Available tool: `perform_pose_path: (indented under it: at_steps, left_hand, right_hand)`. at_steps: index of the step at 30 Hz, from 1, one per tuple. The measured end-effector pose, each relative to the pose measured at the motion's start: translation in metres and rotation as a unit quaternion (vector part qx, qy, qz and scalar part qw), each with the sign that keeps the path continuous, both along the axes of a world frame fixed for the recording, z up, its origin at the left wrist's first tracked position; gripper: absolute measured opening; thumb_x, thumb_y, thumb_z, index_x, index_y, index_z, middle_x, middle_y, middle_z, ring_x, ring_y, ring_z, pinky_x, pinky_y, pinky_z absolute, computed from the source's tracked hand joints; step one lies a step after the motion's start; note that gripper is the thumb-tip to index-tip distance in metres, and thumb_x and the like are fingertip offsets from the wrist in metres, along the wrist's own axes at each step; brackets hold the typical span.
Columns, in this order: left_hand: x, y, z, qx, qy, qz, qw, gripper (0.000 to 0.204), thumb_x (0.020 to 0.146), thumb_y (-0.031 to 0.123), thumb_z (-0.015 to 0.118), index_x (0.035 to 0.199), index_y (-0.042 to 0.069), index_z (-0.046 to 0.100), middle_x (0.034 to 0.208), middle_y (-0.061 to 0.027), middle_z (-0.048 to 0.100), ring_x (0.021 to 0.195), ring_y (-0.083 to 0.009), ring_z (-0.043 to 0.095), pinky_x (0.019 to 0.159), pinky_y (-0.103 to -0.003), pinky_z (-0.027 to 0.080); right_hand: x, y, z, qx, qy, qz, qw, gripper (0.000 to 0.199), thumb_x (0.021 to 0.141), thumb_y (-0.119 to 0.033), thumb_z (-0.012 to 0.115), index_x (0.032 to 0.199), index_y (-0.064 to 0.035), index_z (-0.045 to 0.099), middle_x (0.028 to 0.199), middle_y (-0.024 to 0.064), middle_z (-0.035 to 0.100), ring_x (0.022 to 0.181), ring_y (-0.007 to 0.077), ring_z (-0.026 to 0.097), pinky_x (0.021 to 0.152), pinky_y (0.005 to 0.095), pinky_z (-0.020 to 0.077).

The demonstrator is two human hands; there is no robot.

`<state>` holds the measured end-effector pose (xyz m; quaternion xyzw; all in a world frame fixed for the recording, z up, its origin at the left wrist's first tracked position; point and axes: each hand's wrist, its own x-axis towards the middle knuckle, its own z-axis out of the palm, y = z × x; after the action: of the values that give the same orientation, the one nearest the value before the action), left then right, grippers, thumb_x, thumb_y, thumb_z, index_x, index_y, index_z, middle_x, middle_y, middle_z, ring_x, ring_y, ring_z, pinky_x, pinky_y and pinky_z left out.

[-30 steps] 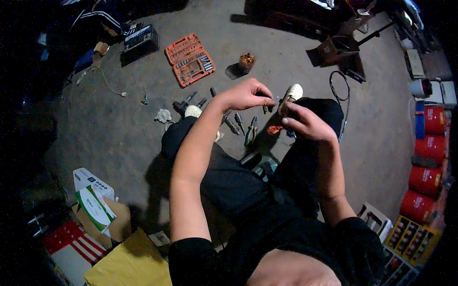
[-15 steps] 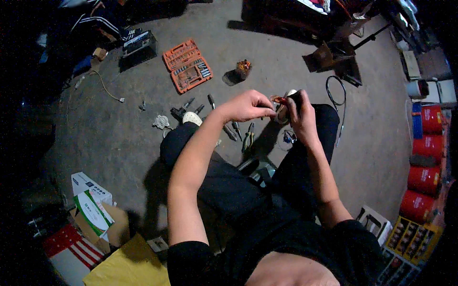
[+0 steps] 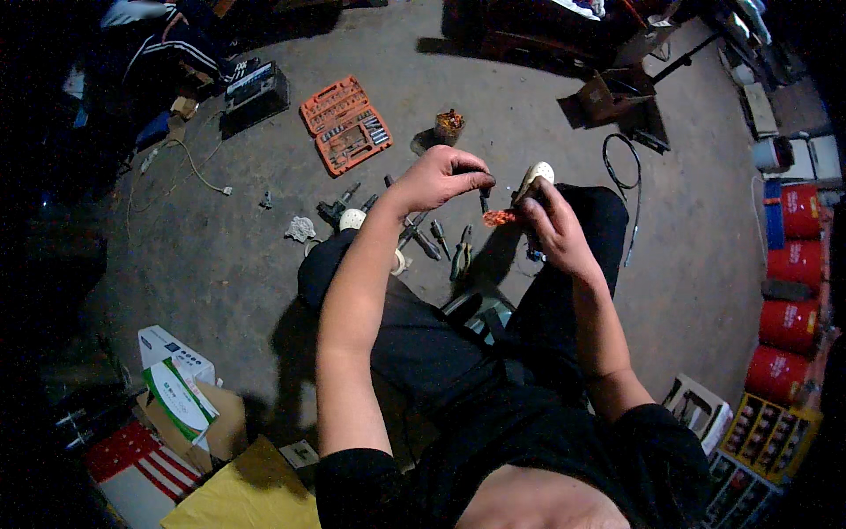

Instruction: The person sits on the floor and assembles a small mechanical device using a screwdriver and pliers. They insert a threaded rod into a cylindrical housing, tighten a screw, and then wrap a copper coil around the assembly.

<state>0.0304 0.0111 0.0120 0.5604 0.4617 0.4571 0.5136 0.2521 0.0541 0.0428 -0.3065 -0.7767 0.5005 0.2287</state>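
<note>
Two bare hands are raised above the knees over the grey concrete floor (image 3: 220, 264). The left hand (image 3: 436, 176) has its grip clenched on one short dark rod-shaped tool (image 3: 483, 201), tip pointing down. The right hand (image 3: 551, 225), at 3 o'clock from the left, grips one small orange-red part (image 3: 499, 217) at its fingertips; tool tip and part lie just beside each other. At 10 o'clock from the hands lies one open orange plastic socket-set case (image 3: 345, 123), showing two halves. At 12 o'clock stands one small dark cup (image 3: 448, 126). Several hand tools (image 3: 441, 242) lie below the hands; exact count cannot be told.
</note>
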Motion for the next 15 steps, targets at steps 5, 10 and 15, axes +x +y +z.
perform_pose_path:
  at_steps: [5, 10, 15]
  left_hand:
    - [0.020, -0.008, 0.011, 0.050, -0.006, -0.006, 0.999, 0.013, 0.082, 0.010, 0.061, 0.088, -0.002, 0.063, 0.079, -0.0059, 0.063, 0.072, -0.0113, 0.057, 0.064, -0.025, 0.045]
    - [0.027, -0.009, 0.020, 0.142, 0.146, -0.025, 0.979, 0.017, 0.080, 0.010, 0.061, 0.094, 0.002, 0.064, 0.085, -0.0137, 0.063, 0.073, -0.0248, 0.060, 0.066, -0.031, 0.046]
    - [0.025, -0.004, -0.002, 0.147, 0.180, -0.043, 0.972, 0.017, 0.080, 0.009, 0.060, 0.094, -0.001, 0.062, 0.081, -0.0125, 0.063, 0.072, -0.0234, 0.060, 0.066, -0.031, 0.046]
  right_hand:
    - [-0.017, -0.003, 0.000, 0.061, -0.043, -0.124, 0.990, 0.017, 0.090, -0.015, 0.049, 0.088, 0.0003, 0.042, 0.073, 0.0170, 0.053, 0.063, 0.0300, 0.053, 0.058, 0.0362, 0.0421]
    - [-0.022, 0.011, -0.019, 0.003, 0.121, -0.230, 0.966, 0.020, 0.093, -0.021, 0.046, 0.087, -0.0019, 0.044, 0.067, 0.0050, 0.047, 0.058, 0.0155, 0.047, 0.052, 0.0284, 0.0388]
    - [-0.026, 0.000, 0.011, -0.330, 0.179, -0.212, 0.902, 0.020, 0.093, -0.027, 0.047, 0.089, -0.0071, 0.047, 0.069, -0.0018, 0.047, 0.056, 0.0046, 0.042, 0.045, 0.0211, 0.0351]
